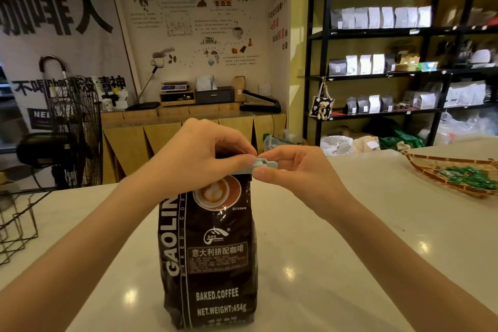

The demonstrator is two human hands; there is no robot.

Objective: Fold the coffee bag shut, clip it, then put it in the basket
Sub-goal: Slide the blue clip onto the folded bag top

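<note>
Standing near you on the counter [310, 237], the coffee bag [210, 256] stays upright; your left hand [199, 153] pinches its folded top while your right hand [293, 167] squeezes the blue clip [265, 164] shut across it. The wire basket [16, 224] waits far left.

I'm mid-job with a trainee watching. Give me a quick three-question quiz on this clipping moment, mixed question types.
1. True or false: the coffee bag is lying flat on the counter.
2. Which hand pinches the free end of the clip? A) left hand B) right hand C) neither
3. Fill in: the wire basket stands at the ____ edge of the view, as the person sees it.

Key: 1 false, the bag stands upright. 2 B, while the left hand holds the folded top. 3 left.
</note>
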